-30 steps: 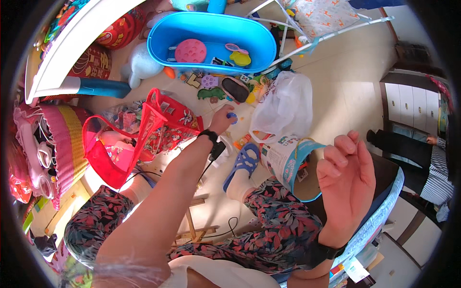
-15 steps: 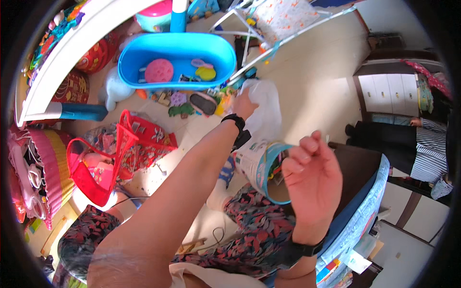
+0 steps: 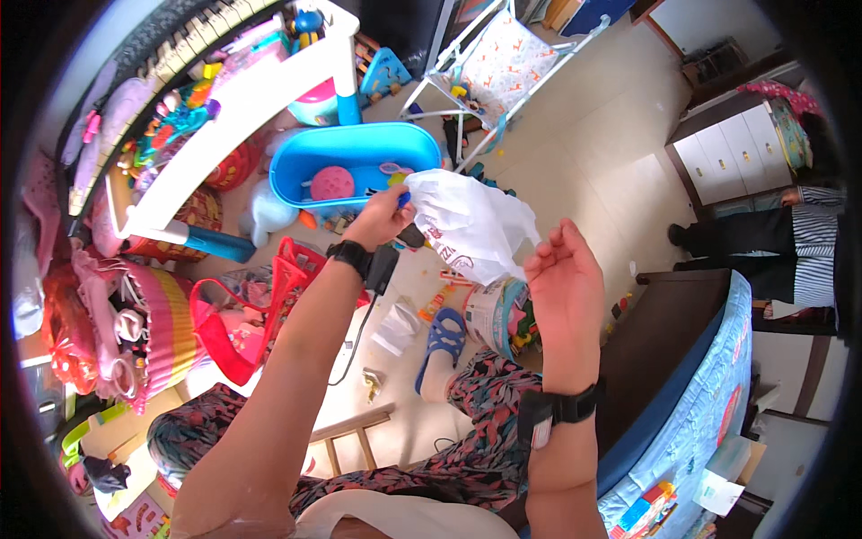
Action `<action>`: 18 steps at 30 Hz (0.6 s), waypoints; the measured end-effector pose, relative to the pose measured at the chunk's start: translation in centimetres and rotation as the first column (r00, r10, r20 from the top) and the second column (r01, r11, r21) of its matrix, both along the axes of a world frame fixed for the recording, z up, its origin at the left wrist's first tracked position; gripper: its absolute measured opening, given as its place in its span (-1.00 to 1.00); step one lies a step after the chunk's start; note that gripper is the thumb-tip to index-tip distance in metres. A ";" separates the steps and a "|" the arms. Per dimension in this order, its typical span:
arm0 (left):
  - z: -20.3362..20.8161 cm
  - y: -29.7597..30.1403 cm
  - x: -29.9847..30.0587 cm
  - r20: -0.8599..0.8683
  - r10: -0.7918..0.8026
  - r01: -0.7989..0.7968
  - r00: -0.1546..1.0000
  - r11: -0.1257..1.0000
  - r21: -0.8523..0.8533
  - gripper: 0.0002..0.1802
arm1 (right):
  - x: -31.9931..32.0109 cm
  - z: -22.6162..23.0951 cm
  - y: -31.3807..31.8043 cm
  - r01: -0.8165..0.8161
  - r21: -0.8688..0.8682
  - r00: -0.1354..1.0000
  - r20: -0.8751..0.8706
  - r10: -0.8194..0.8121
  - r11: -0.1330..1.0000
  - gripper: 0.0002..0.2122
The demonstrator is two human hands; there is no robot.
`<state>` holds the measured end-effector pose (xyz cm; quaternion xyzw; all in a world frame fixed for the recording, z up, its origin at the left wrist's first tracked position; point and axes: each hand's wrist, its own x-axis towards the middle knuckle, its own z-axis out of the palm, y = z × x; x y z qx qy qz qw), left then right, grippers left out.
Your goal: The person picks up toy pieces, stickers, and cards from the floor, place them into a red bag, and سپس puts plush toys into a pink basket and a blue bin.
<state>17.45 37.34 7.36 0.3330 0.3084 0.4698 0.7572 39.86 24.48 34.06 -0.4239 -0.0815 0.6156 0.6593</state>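
Note:
Lifted in front of me is a thin white plastic bag (image 3: 471,229) with reddish print, spread out toward the right. My left hand (image 3: 384,218) is closed on its left end, and a small dark-blue thing shows at the fingertips. At the bag's right edge is my right hand (image 3: 566,274), palm showing and fingers loosely bent and apart. Whether it touches the bag I cannot tell. Below the bag stands a round printed tub (image 3: 489,314) with colourful toys in it, partly covered by the bag and my right hand.
A blue plastic basin (image 3: 283,175) holding a pink round piece lies beyond my left hand. A red bag (image 3: 229,332) is at the left, a blue sandal (image 3: 442,337) on my foot. A folding frame seat (image 3: 507,67) stands far off. A person in a striped top (image 3: 815,234) is at the right.
My left hand has come up from the floor toward me, raising the white bag. My right hand has moved slightly beside the bag's edge. The view has shifted, and the tub appears lower.

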 end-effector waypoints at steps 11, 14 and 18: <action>7.2 -9.7 -12.1 0.475 0.598 -0.147 0.645 0.707 -0.691 -0.79 | -0.3 0.3 0.6 0.082 0.210 0.756 0.624 -0.199 0.974 -0.45; 8.8 -13.1 -13.0 0.491 0.742 -0.185 0.457 0.619 -0.763 -0.81 | -1.0 -1.6 1.0 -0.120 0.131 0.660 0.751 -0.019 0.984 -0.15; 11.2 -17.3 -15.8 0.717 0.649 0.068 0.254 0.728 -0.683 -0.75 | -4.8 -4.4 2.4 -0.548 -0.236 0.168 0.909 0.382 0.802 0.02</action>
